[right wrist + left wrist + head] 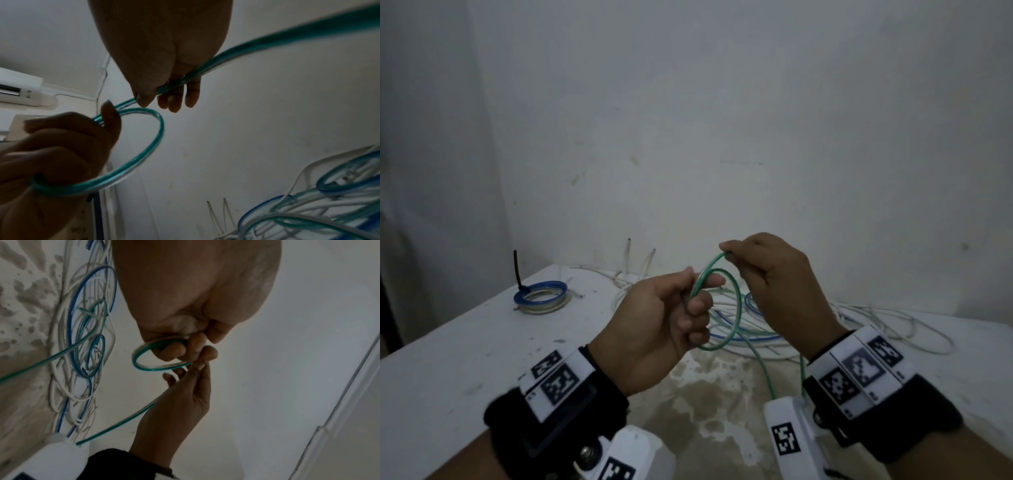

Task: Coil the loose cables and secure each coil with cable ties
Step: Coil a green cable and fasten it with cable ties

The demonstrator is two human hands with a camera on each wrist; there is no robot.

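A green cable loop hangs in the air above the white table. My left hand grips the loop's left side, thumb on top and fingers curled under. My right hand pinches the same green cable at the top of a new turn, just right of the left hand. The cable's tail drops toward me under the right wrist. In the left wrist view the left hand holds the small green loop. In the right wrist view the right hand pinches the green cable.
A tangle of loose white, blue and green cables lies on the table behind my hands. At the back left rests a blue and white coil bound with a black cable tie. A wall stands close behind the table.
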